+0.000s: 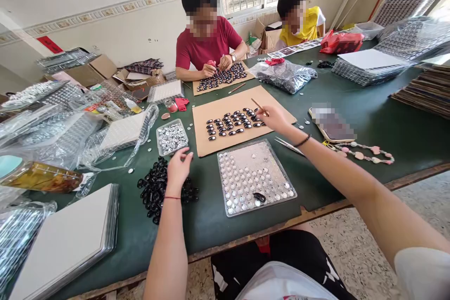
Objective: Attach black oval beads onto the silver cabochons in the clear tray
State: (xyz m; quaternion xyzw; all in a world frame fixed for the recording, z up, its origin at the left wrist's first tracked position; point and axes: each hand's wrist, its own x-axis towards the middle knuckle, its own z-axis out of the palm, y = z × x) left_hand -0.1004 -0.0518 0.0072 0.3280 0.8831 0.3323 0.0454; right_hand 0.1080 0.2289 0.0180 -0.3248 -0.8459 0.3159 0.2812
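My right hand [273, 117] grips a thin wooden stick [259, 106], its tip over rows of black oval pieces [232, 123] laid on a brown cardboard sheet [211, 145]. My left hand [179, 166] hovers above a heap of black rings [154, 190], fingers pinched near a small clear tray of shiny stones [171, 137]; whether it holds anything cannot be told. A clear blister tray [255, 176] with rows of round stones and one black piece lies in front of me on the green table [386, 126].
Across the table a person in red works on another cardboard sheet [223, 78]; a person in yellow sits further right. Stacked trays [372, 68], plastic bags [284, 75], a phone [332, 124], a bead string [365, 153], tweezers [288, 145] and a white-topped tray stack [66, 239] surround me.
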